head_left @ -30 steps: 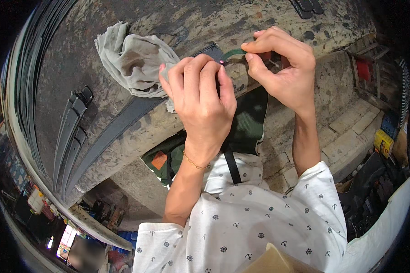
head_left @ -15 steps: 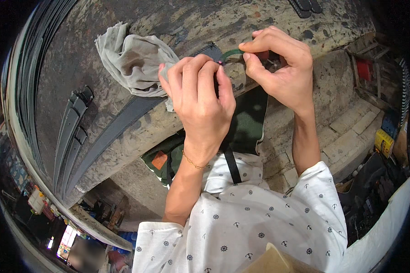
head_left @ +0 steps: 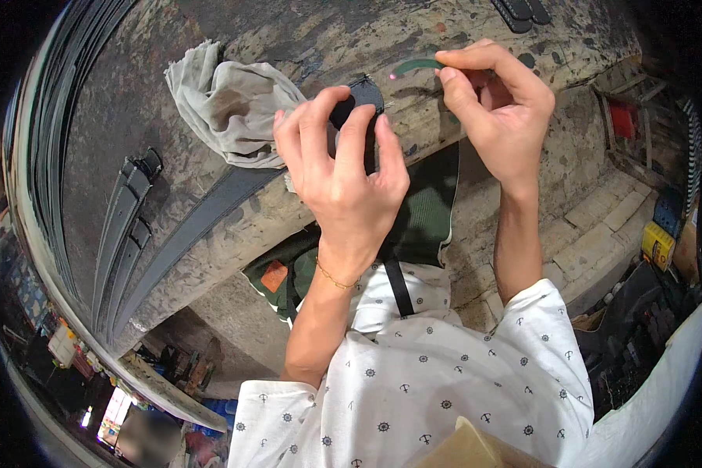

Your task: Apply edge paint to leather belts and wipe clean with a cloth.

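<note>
A dark grey leather strap (head_left: 218, 207), apparently a belt, lies across the worn bench. Its rounded end (head_left: 369, 92), with pale loose threads at the edge, shows beyond my left hand (head_left: 343, 156). That hand is over this end with its fingers spread and curved; the palm side is hidden, as is any contact beneath. My right hand (head_left: 501, 109) pinches a thin curved green piece (head_left: 415, 65) between thumb and forefinger. It looks like a bit of mosquito coil, and its free pink tip points left, just above and right of the strap's end.
A crumpled grey cloth (head_left: 230, 113) lies left of my left hand. Several looped straps (head_left: 125, 210) are further left, with a bundle of dark strips (head_left: 35, 156) along the bench's left edge. Dark strap ends (head_left: 519, 12) sit at the far right. A yellow box (head_left: 657, 246) stands low at right.
My right hand has moved up and right, drawing the green piece away from the strap's end. The fingers of my left hand have spread, uncovering more of that end.
</note>
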A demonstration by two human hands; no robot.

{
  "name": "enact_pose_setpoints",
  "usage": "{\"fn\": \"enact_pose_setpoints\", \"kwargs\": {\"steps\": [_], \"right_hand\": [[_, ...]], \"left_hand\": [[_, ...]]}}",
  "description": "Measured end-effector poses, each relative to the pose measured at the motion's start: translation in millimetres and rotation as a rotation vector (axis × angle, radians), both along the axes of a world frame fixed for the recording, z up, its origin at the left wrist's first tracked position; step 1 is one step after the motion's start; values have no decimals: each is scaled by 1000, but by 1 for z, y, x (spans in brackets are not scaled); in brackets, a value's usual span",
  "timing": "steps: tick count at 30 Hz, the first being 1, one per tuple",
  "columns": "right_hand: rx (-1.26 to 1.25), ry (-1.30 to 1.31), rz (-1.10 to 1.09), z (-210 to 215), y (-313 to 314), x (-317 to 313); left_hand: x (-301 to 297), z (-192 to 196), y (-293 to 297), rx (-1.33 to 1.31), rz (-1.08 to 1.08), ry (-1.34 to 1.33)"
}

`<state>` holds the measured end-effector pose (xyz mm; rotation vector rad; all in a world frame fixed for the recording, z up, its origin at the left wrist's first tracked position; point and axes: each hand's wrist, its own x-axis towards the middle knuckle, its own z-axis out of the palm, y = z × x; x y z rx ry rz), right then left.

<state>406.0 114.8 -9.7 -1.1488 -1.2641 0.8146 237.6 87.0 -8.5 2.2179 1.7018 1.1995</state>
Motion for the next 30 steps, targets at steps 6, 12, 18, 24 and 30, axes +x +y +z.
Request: {"fn": "enact_pose_setpoints", "kwargs": {"steps": [6,12,18,24,30], "right_hand": [[17,-142,62,3,1,5],[67,-281,112,6,2,6],[121,-339,113,5,2,5],[128,-356,112,5,2,3],[136,-371,102,4,2,3]], "left_hand": [[2,0,1,24,7,11],[3,-1,1,37,2,-21],[3,-2,2,49,-2,-3],[3,-3,2,41,5,-22],[2,-9,-1,3,7,-29]]}}
